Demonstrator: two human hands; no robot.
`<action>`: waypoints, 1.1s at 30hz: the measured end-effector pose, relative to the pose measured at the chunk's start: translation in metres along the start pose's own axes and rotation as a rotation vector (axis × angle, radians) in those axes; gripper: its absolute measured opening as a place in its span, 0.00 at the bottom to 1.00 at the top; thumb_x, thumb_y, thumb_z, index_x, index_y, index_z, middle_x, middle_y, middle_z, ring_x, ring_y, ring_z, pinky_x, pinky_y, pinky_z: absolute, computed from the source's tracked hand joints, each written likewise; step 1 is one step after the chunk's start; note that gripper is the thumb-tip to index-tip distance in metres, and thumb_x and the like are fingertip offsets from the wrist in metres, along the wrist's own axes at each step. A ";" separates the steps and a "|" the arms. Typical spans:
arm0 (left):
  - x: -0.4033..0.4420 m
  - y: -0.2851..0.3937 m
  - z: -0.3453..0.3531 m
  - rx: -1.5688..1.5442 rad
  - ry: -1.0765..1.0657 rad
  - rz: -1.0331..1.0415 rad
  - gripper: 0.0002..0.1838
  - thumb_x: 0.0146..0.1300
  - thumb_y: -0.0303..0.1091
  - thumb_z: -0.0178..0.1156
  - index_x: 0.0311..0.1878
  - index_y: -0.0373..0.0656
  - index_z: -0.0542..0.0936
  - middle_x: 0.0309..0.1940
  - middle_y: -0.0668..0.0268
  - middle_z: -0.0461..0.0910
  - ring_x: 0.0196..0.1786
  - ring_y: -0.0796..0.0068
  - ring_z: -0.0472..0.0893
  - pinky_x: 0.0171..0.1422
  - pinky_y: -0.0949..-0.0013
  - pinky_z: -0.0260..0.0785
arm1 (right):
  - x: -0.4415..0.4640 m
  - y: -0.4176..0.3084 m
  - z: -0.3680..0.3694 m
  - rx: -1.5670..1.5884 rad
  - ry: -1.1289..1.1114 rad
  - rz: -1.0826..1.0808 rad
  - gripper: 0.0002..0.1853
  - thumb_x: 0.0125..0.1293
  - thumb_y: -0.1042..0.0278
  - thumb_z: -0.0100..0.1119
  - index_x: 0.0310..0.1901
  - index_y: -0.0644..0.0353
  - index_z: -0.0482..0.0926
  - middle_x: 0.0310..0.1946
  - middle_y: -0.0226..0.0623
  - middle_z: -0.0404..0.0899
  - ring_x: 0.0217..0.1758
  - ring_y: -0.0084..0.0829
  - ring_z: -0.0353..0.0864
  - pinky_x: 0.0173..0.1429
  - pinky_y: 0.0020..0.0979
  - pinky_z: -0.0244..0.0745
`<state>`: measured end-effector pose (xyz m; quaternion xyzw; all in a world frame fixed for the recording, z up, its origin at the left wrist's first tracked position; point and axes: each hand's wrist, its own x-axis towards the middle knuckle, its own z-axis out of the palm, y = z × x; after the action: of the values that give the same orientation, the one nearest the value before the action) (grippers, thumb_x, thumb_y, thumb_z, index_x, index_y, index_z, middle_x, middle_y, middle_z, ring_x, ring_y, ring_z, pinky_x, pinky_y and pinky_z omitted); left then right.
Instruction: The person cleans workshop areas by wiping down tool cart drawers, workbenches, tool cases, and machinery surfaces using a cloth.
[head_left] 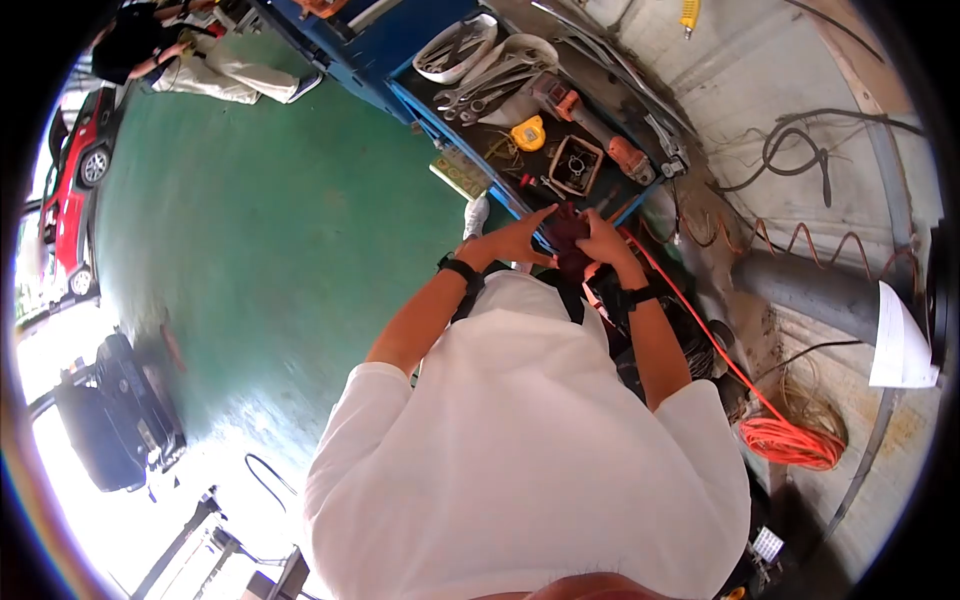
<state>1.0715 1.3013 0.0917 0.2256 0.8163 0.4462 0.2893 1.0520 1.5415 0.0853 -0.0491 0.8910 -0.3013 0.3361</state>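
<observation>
A dark maroon cloth [568, 236], bunched up, is between my two hands at the near edge of the blue-framed tool tray [513, 203]. My left hand [518, 240] grips its left side, with the fingertips at the top and the thumb lower down. On the other side, my right hand [603, 243] is closed on the cloth, its fingers partly hidden. Both wrists carry black bands. Just beyond the hands, the tray holds a small open box [576, 165] of parts, a yellow tape measure [528, 133] and an orange angle grinder [628, 158].
Several wrenches [497, 82] lie farther back in the tray beside a white container [455, 48]. A coiled orange hose [792, 442] lies along the right wall. Across the green floor [270, 220] are another person [215, 70] and a red car [72, 205].
</observation>
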 end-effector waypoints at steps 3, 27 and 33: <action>-0.004 0.003 0.006 -0.243 0.071 0.080 0.56 0.52 0.49 0.73 0.76 0.44 0.49 0.70 0.49 0.62 0.70 0.55 0.66 0.73 0.59 0.57 | -0.002 -0.021 0.008 0.365 0.067 -0.210 0.28 0.57 0.65 0.64 0.58 0.63 0.67 0.48 0.52 0.78 0.55 0.43 0.79 0.57 0.41 0.74; -0.048 -0.261 -0.221 -0.076 1.180 -0.527 0.32 0.44 0.40 0.73 0.57 0.48 0.79 0.47 0.53 0.83 0.51 0.54 0.83 0.56 0.57 0.75 | -0.017 0.004 0.091 -0.416 0.294 0.223 0.24 0.57 0.77 0.52 0.58 0.61 0.75 0.67 0.61 0.61 0.68 0.60 0.60 0.67 0.50 0.65; 0.016 -0.250 -0.332 0.167 0.980 -0.452 0.42 0.45 0.38 0.71 0.68 0.54 0.68 0.59 0.50 0.74 0.59 0.50 0.76 0.59 0.54 0.73 | -0.024 0.001 0.120 -0.278 0.379 0.283 0.31 0.51 0.73 0.53 0.62 0.70 0.70 0.63 0.68 0.62 0.67 0.66 0.54 0.69 0.57 0.53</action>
<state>0.8084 0.9880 0.0165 -0.1675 0.9164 0.3594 -0.0552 1.1463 1.4882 0.0274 0.0873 0.9688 -0.1303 0.1921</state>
